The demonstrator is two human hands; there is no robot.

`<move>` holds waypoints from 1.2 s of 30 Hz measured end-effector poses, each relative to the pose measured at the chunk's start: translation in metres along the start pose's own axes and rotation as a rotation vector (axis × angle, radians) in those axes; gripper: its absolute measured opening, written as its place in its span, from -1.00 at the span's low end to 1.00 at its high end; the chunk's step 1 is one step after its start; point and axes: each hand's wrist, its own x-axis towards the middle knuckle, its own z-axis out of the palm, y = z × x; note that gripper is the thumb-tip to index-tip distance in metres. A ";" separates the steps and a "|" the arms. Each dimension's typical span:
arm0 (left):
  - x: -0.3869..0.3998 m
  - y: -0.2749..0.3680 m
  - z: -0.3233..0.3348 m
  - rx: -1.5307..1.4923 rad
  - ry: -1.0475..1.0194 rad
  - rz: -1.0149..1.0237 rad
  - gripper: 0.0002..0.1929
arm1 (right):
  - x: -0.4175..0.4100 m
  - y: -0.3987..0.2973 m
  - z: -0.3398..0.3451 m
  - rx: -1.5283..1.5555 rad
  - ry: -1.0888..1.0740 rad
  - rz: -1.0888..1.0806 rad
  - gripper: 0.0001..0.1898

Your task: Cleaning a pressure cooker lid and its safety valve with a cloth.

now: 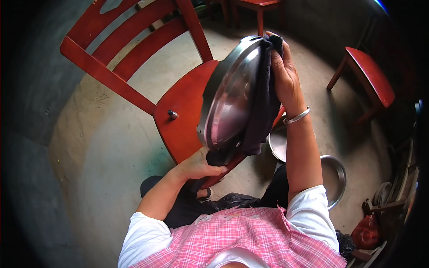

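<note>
A shiny metal pot lid (231,97) is held up on edge above the seat of a red wooden chair (182,140). My right hand (286,77), with a bracelet on its wrist, pinches a dark cloth (263,110) against the lid's upper edge. The cloth hangs down along the lid's right side. My left hand (201,165) grips the lower end, where dark material lies between thumb and fingers; its fingertips are partly hidden. A small metal cylinder with a dark top (172,114) stands on the chair seat, left of the lid.
On the floor to the right are a metal basin (341,177) and another light metal vessel (275,144), partly behind my right arm. A red stool (372,75) stands farther right. A red plastic bag (367,232) and a wooden rack (388,206) are at the lower right.
</note>
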 end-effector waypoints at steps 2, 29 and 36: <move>-0.004 0.004 -0.003 -0.057 0.014 -0.083 -0.38 | 0.000 0.002 -0.001 0.078 -0.009 0.055 -0.59; 0.011 0.027 -0.032 -0.733 0.542 0.620 -0.40 | -0.096 0.000 0.080 -0.545 -0.486 -0.564 -0.40; 0.000 0.017 -0.055 -0.911 0.696 0.478 -0.40 | -0.087 0.040 0.047 -0.634 -0.268 -0.510 -0.59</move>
